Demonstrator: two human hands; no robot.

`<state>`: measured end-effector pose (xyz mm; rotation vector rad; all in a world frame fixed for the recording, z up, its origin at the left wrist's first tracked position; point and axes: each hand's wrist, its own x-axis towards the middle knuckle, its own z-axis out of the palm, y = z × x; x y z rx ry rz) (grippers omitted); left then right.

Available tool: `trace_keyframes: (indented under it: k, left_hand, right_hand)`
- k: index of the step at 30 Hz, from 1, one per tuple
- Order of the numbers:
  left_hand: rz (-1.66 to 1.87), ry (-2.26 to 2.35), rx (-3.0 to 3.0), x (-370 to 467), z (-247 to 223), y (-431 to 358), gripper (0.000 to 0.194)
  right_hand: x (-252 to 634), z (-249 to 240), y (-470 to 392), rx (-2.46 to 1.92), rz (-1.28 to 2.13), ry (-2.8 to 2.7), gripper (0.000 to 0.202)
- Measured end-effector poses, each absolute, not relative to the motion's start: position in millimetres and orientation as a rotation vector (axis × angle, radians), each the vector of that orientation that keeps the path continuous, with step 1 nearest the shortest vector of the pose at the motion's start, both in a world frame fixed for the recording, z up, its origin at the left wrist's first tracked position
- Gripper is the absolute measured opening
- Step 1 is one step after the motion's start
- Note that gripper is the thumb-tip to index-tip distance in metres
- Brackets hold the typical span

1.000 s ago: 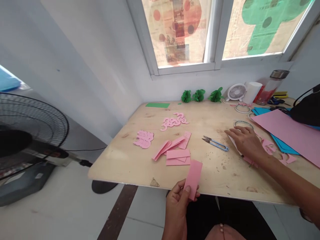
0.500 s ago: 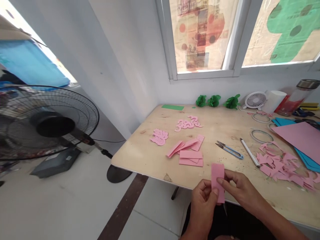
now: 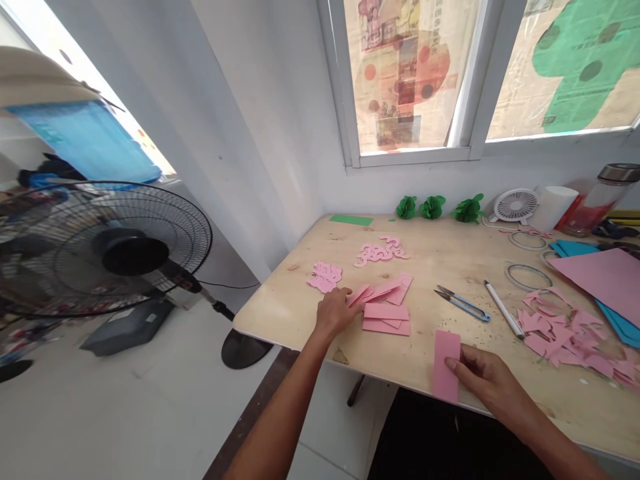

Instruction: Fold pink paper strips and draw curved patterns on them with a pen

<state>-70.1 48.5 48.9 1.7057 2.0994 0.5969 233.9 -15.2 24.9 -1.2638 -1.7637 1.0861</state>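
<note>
My right hand pinches a folded pink paper strip upright between thumb and fingers at the table's front edge. Out to the left, my left hand has its fingers and thumb closed around the left end of a folded pink paper piece in a small pile; the fingertips are partly hidden. More folded pink paper lies just right of that hand. Behind it is a cluster of scalloped pink cut-outs, with curly pink cut-outs farther back.
Blue thread snips and a white pen lie right of centre. Pink scraps, wire rings and pink sheets sit farther right. Green paper flowers line the wall. A floor fan stands left.
My left hand has let go of the pink strip and moved left to the folded paper pile. My right hand still holds the strip. The view has shifted slightly.
</note>
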Motion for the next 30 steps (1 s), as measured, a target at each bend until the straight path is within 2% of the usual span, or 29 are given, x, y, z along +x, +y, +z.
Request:
trace_keyframes:
  k: [6,10,14,18,22,24,30]
  left_hand:
    - [0.495,2.186,1.815,-66.1,38.3,41.8,0.035]
    - [0.683,2.354,1.731,-70.8,36.8,26.4,0.017]
    - [0.932,2.382,1.725,-54.0,38.5,-1.8,0.021]
    - [1.049,2.180,1.842,0.6,35.3,-29.7,0.019]
    - [1.090,1.878,2.010,53.9,35.3,-37.0,0.013]
    - [1.118,1.689,2.004,56.4,40.4,-27.9,0.019]
    - [0.820,2.102,1.860,-29.3,50.6,40.9,0.022]
  right_hand:
    - [237.4,24.3,-20.8,-1.256,1.260,-1.679,0.044]
    - [238.8,27.5,-21.6,-1.210,1.363,-1.638,0.045]
    - [240.1,26.3,-19.8,-1.177,1.433,-1.582,0.043]
    - [241.4,21.6,-15.8,-1.196,1.448,-1.543,0.036]
    - [245.6,19.5,-12.4,-1.278,1.300,-1.577,0.033]
    - [249.3,19.0,-11.9,-1.329,1.175,-1.590,0.035]
    - [262.1,14.9,-8.8,-1.444,0.938,-1.711,0.040]
